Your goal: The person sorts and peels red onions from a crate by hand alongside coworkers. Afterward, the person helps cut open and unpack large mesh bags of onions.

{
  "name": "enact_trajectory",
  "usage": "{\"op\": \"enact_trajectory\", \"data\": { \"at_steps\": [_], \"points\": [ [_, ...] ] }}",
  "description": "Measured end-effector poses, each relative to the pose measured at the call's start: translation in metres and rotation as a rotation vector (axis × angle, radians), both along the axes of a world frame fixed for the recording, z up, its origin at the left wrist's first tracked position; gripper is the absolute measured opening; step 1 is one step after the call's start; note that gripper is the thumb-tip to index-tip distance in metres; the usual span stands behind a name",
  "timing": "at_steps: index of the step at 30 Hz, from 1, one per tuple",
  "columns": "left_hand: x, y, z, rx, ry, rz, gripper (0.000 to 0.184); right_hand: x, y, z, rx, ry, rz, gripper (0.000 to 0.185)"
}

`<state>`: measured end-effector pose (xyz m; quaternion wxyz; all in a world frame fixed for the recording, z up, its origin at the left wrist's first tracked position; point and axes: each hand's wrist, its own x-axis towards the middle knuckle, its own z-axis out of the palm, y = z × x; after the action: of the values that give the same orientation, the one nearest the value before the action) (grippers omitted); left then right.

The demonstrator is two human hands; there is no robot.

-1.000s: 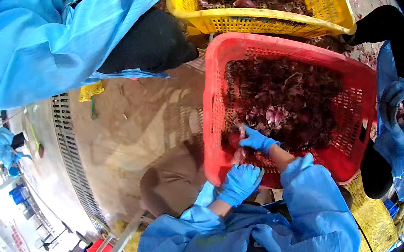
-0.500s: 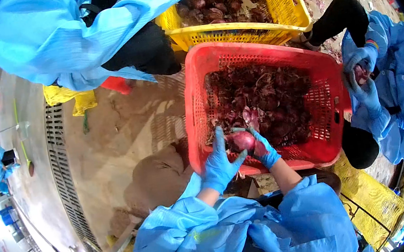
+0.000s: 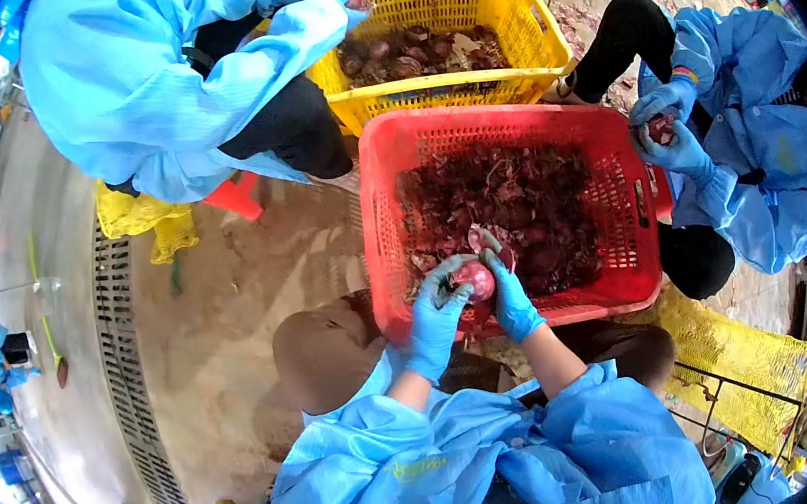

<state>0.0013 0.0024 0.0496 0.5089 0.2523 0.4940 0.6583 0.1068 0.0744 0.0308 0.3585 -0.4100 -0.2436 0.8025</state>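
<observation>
A reddish-purple onion (image 3: 473, 282) is held between my two blue-gloved hands, over the near edge of a red basket. My left hand (image 3: 432, 321) wraps its fingers round the onion's left side. On the other side my right hand (image 3: 511, 294) presses against it with thumb and fingers. The red basket (image 3: 498, 117) holds many dark onions with loose, dry skins (image 3: 517, 188). Pale pink skin pieces lie just beyond my fingertips.
Behind the red basket stands a yellow basket (image 3: 445, 94) with onions. A co-worker (image 3: 132, 94) at upper left and another (image 3: 762, 137) at right each hold an onion. Yellow mesh sacks (image 3: 739, 362) lie at lower right, and a floor grate (image 3: 122, 337) runs along the left.
My left hand has come up from the basket's near rim to the onion, and both hands now hold it. The view has shifted, showing more of both co-workers.
</observation>
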Motion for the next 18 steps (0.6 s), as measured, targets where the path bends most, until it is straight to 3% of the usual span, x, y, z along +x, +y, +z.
{"op": "enact_trajectory", "data": {
  "at_steps": [1, 4, 6, 11, 13, 14, 16, 17, 18],
  "points": [
    [-0.001, -0.001, 0.003, 0.007, 0.006, 0.004, 0.051, -0.002, -0.002, -0.002, 0.141, -0.006, -0.040, 0.047],
    [-0.002, -0.005, 0.019, -0.042, -0.130, 0.050, 0.033, -0.007, -0.003, 0.003, 0.190, 0.018, -0.039, 0.055],
    [0.000, -0.007, 0.023, -0.001, -0.114, 0.086, 0.032, -0.011, -0.004, 0.015, 0.267, 0.066, -0.107, 0.063],
    [-0.003, -0.010, 0.037, 0.097, -0.080, 0.154, 0.030, -0.021, -0.013, 0.054, 0.354, 0.049, -0.103, 0.060],
    [-0.008, -0.010, 0.041, 0.067, -0.095, 0.142, 0.027, -0.016, -0.018, 0.048, 0.224, 0.131, 0.004, 0.055],
    [-0.012, -0.010, 0.044, 0.083, -0.089, 0.138, 0.027, -0.011, -0.016, 0.024, 0.304, 0.092, 0.091, 0.056],
    [-0.021, -0.008, 0.052, -0.133, -0.228, 0.082, 0.026, -0.006, -0.026, 0.060, 0.252, 0.054, 0.193, 0.050],
    [-0.023, -0.007, 0.051, -0.109, -0.221, 0.076, 0.026, -0.004, -0.034, 0.070, 0.078, 0.030, 0.169, 0.049],
    [-0.025, -0.008, 0.045, -0.101, -0.048, 0.050, 0.028, 0.000, -0.035, 0.063, -0.098, 0.133, 0.197, 0.048]
  ]
}}
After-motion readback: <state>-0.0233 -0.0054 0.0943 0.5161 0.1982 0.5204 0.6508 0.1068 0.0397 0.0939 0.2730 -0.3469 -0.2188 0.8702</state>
